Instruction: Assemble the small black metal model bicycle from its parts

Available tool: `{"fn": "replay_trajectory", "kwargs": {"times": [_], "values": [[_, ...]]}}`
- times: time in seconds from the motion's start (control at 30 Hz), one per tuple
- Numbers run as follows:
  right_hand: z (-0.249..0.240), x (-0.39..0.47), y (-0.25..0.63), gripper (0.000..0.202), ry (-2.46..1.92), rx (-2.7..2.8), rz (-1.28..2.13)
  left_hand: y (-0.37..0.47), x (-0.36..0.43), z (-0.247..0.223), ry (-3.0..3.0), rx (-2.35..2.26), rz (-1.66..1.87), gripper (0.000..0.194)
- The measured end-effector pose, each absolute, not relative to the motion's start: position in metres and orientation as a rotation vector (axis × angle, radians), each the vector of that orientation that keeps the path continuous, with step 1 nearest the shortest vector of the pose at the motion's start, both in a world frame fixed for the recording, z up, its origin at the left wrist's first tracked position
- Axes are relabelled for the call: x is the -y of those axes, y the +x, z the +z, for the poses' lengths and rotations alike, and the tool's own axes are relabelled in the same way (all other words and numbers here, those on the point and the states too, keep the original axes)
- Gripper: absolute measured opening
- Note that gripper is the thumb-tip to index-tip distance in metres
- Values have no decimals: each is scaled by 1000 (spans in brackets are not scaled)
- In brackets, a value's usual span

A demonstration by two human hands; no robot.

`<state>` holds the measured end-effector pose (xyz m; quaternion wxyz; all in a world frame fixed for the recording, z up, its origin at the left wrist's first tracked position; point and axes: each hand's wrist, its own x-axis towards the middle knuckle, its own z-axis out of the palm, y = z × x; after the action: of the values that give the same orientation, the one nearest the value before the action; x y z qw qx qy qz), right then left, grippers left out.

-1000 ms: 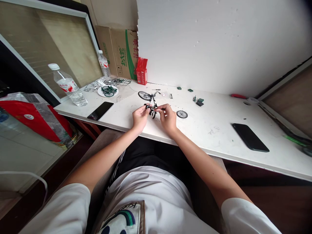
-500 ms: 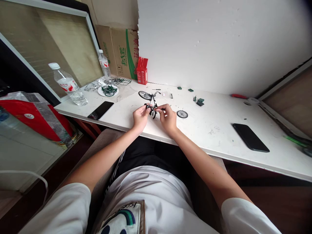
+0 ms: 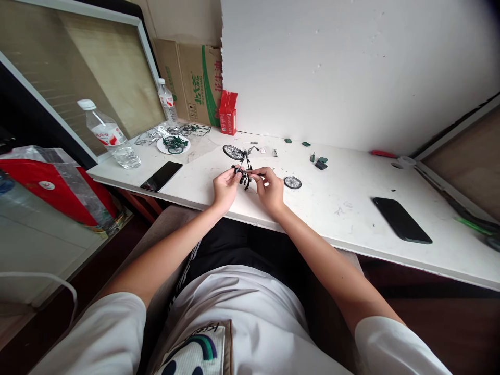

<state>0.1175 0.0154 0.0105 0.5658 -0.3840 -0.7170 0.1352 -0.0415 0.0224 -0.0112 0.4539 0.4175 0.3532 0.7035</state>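
Note:
A black miniature bicycle (image 3: 246,159) is tipped over on the white table, with one spoked wheel (image 3: 233,152) attached at its far end. The fingers of my left hand (image 3: 225,188) are closed on its near end, by the seat. My right hand (image 3: 270,188) pinches what looks like a small screwdriver (image 3: 255,172), its thin shaft pointing left against the bicycle frame. My fingertips partly hide where the tip touches. A loose spoked wheel (image 3: 292,182) lies flat just right of my right hand.
Dark green parts (image 3: 321,163) lie behind on the right. A phone (image 3: 161,177) is at left, another phone (image 3: 402,220) at right. A white plate (image 3: 160,146) with green parts, a water bottle (image 3: 113,136) and a red box (image 3: 228,113) stand further back on the table (image 3: 336,208).
The bicycle's far end has shifted very slightly to the right. Both hands keep nearly the same place and grip.

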Motion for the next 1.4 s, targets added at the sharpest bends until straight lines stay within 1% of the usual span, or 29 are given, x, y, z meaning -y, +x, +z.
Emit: {"fn": "replay_trajectory", "kwargs": {"times": [0.63,0.9,1.13,1.33,1.4], "values": [[7,-19,118,58,-968,1691,254,-43,-25,-16,1063,-861,1734,57],[18,-13,116,43,-958,1559,308,-49,-27,-6,910,-899,1629,59],[15,-23,119,41,-988,1532,366,-70,-38,4,818,-851,1576,45],[27,-32,124,41,-1011,1427,664,-79,-41,11,773,-837,1570,38],[34,-35,130,39,-1011,1436,714,-80,-41,13,771,-832,1569,37]]}}
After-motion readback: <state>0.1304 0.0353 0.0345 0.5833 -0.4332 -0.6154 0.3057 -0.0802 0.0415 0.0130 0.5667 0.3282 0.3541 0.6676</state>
